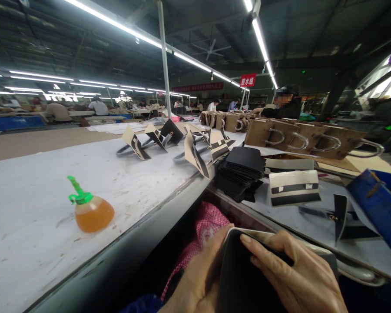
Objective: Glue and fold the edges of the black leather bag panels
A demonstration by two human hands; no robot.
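My left hand (200,276) grips the left edge of a black bag panel (239,274), low in the view. Behind that panel a cream layer shows along the top edge. My right hand (301,271) is closed over the panel's upper edge, its fingertips pressing on the black face. The lower part of the piece is cut off by the frame. Just beyond my hands is a stack of black panels (241,167). Right of the stack, a cream panel with black bands (295,187) lies on the side table.
On the white table (35,182) stands a bottle of amber liquid (94,215) with a green spout. Several cream-and-black pieces with straps (195,152) lie along its edge. Brown bag bodies with wrapped handles (299,137) stand behind. A blue bin (378,208) is at right; a person (286,104) is beyond.
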